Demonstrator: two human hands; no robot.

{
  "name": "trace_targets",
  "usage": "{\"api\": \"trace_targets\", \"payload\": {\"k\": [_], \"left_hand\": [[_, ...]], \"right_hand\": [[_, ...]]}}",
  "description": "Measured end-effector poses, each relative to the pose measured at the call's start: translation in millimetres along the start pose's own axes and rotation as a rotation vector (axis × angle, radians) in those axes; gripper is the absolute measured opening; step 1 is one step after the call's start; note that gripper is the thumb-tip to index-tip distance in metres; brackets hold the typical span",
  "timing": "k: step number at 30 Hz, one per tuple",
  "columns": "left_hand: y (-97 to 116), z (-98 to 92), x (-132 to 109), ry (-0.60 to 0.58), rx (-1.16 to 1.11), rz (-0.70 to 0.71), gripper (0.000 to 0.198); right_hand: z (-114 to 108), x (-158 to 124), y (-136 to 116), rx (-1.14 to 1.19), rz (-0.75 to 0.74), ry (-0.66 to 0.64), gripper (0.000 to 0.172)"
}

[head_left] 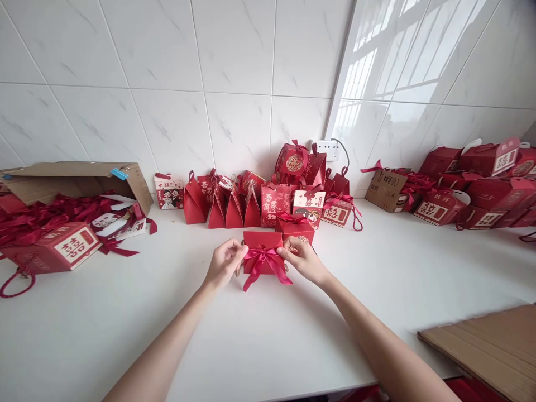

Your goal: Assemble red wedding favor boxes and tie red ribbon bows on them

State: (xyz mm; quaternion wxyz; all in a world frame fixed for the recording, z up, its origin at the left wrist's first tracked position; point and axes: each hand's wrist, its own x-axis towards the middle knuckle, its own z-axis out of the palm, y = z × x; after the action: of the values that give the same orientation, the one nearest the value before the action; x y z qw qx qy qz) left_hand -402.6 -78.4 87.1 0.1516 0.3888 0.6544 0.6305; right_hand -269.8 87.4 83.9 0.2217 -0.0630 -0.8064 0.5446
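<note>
A small red gift box (263, 240) stands upright on the white table in front of me, with a crimson ribbon bow (263, 255) tied across its front. Two ribbon tails hang down below the knot. My left hand (226, 259) pinches the bow's left loop between thumb and fingers. On the other side my right hand (304, 257) grips the right loop the same way. Right behind this box sits another red box with a bow (295, 228), partly hidden by my right hand.
Several red gift boxes (218, 204) line the wall, some stacked. At left, an open cardboard carton (142, 184) spills ribbons beside a red box (54, 248). More red boxes (489, 195) pile up at right. A cardboard flap (489, 346) juts in at the lower right.
</note>
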Motion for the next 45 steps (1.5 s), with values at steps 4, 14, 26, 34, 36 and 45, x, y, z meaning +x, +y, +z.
{"api": "trace_targets", "payload": {"k": [4, 14, 26, 34, 36, 45], "left_hand": [[1, 3.7, -1, 0.027, 0.047, -0.003, 0.034], [0, 7.1, -4, 0.08, 0.077, 0.017, 0.035], [-2, 11.0, -6, 0.071, 0.073, 0.014, 0.037], [5, 17.1, -11, 0.423, 0.45, 0.577, 0.03], [9, 18.0, -15, 0.46, 0.534, 0.871, 0.025], [32, 20.1, -30, 0.284, 0.556, 1.238, 0.012]], "right_hand": [[-2, 2, 2, -0.033, -0.031, 0.025, 0.039], [-15, 3, -5, 0.155, 0.026, -0.169, 0.04], [-18, -6, -7, -0.431, -0.327, -0.025, 0.104], [-4, -6, 1, -0.549, -0.414, -0.037, 0.108], [-1, -6, 3, -0.571, -0.494, 0.002, 0.107], [9, -13, -5, -0.506, -0.725, 0.156, 0.099]]}}
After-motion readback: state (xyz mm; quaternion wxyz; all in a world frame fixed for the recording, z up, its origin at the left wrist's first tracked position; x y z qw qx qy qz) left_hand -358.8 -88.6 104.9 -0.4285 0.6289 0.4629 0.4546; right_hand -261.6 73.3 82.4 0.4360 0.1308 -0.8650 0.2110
